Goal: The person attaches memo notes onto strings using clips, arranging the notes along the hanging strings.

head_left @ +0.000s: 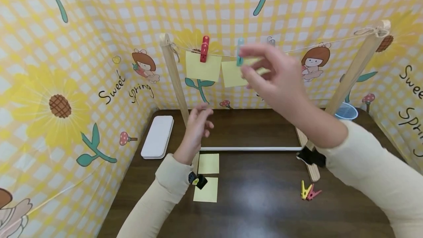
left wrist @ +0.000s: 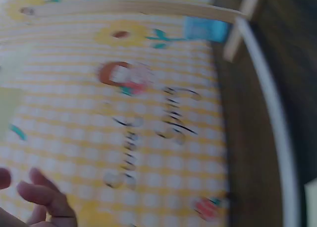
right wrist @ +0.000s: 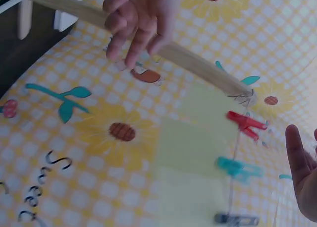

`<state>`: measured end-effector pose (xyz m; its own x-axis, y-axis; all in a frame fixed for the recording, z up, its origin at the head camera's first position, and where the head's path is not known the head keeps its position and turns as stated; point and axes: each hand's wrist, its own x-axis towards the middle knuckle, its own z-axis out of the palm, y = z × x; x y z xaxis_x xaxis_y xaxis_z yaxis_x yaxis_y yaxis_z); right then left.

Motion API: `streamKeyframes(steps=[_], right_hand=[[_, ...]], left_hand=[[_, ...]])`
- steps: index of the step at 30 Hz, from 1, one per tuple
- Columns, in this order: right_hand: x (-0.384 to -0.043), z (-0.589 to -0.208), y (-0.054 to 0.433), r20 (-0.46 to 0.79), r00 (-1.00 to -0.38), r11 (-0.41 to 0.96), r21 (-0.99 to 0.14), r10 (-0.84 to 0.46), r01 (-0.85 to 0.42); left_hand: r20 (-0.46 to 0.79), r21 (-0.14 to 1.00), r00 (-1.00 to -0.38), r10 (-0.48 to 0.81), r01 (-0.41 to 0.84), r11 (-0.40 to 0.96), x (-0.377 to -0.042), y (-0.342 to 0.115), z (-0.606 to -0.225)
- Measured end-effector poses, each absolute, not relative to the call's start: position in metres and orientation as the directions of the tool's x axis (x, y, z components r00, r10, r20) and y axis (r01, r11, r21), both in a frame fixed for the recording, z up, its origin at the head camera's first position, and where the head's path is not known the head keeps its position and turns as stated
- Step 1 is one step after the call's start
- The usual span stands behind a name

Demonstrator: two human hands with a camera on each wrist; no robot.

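My right hand (head_left: 277, 69) is raised before the string, thumb and fingers apart with nothing between them; in the right wrist view it stands off from the pins. A teal clothespin (right wrist: 237, 167), a red clothespin (head_left: 204, 49) and a grey clothespin (right wrist: 237, 219) sit on the string. Yellow sticky notes hang there, one (head_left: 203, 65) under the red pin and another (head_left: 231, 73) under the teal; a third (right wrist: 190, 197) is mostly hidden by my hand in the head view. My left hand (head_left: 198, 122), loosely curled and holding nothing, hovers lower by the left wooden post (head_left: 176, 83).
Two sticky notes (head_left: 209, 163) lie on the dark table, left of centre. A yellow clothespin (head_left: 305, 190) and a pinkish-red one (head_left: 313, 193) lie at right. A white case (head_left: 157, 137), a white crossbar (head_left: 251, 149), the right post (head_left: 358, 65) and a blue basket (head_left: 347, 111) stand around.
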<state>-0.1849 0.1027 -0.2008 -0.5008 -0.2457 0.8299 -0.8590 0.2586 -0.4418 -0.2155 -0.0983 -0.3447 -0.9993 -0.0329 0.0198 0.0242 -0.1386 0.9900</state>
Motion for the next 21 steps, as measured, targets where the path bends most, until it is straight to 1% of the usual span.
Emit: streamKeyframes(steps=[1,2,3,4,6,7,9,11,13,16,19,21], right_hand=[[-0.182,-0.212,0.111,0.850,-0.460,0.296,-0.384,-0.258,-0.875],[-0.180,-0.223,0.120,0.853,-0.444,0.327,-0.351,-0.274,-0.877],[-0.178,-0.235,0.128,0.839,-0.463,0.360,-0.353,-0.288,-0.863],[-0.176,-0.248,0.136,0.811,-0.504,0.390,-0.379,-0.297,-0.839],[-0.174,-0.275,0.151,0.721,-0.621,0.438,-0.472,-0.308,-0.765],[-0.174,-0.289,0.158,0.663,-0.682,0.456,-0.526,-0.309,-0.718],[-0.175,-0.317,0.174,0.519,-0.801,0.526,-0.611,-0.298,-0.591],[-0.175,-0.346,0.190,0.382,-0.879,0.590,-0.652,-0.286,-0.476],[-0.175,-0.373,0.208,0.265,-0.924,0.653,-0.654,-0.274,-0.381],[-0.169,-0.409,0.231,0.063,-0.969,0.757,-0.612,-0.240,-0.227],[-0.161,-0.437,0.249,-0.142,-0.973,0.862,-0.500,-0.182,-0.089],[-0.156,-0.452,0.256,-0.265,-0.955,0.903,-0.430,-0.129,-0.003]], left_hand=[[0.013,0.997,-1.000,-0.029,0.015,-0.069,-0.215,-0.100,-0.355],[0.016,1.000,-1.000,-0.027,0.015,0.007,-0.214,-0.101,-0.366],[0.028,0.995,-0.999,-0.016,0.026,0.092,-0.215,-0.103,-0.378],[0.038,0.980,-0.999,-0.003,0.037,0.196,-0.215,-0.105,-0.389],[0.049,0.907,-0.998,0.026,0.055,0.418,-0.214,-0.109,-0.410],[0.049,0.845,-0.998,0.043,0.064,0.531,-0.214,-0.111,-0.420],[0.031,0.678,-0.997,0.071,0.073,0.731,-0.214,-0.115,-0.439],[-0.004,0.501,-0.998,0.066,0.055,0.864,-0.212,-0.117,-0.454],[-0.038,0.352,-0.999,0.037,0.021,0.936,-0.210,-0.117,-0.467],[-0.056,0.226,-0.998,-0.018,-0.031,0.974,-0.208,-0.117,-0.483],[-0.056,0.162,-0.997,-0.052,-0.060,0.985,-0.206,-0.115,-0.495],[-0.044,0.133,-0.997,-0.057,-0.062,0.989,-0.204,-0.114,-0.501]])
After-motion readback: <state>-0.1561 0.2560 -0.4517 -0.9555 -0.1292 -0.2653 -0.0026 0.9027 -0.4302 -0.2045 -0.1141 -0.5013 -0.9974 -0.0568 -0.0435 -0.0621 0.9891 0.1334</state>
